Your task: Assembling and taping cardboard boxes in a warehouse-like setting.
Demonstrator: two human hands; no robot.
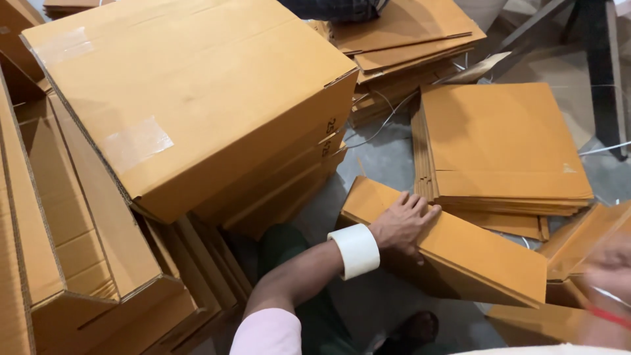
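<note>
My left hand lies palm-down on a flat folded cardboard box that tilts up off the grey floor. The fingers spread over its top face and the thumb is tucked at the near edge. A white roll of tape sits around that wrist like a cuff, above a pink sleeve. At the right edge my right hand is blurred, with a red band at the wrist. It is close to another brown cardboard piece, and its grip is unclear.
A large assembled carton patched with clear tape rests on others at upper left. Open cartons stand at left. Stacks of flat cartons lie at right and top centre. White cords cross the floor. Another person's dark clothing shows at the top.
</note>
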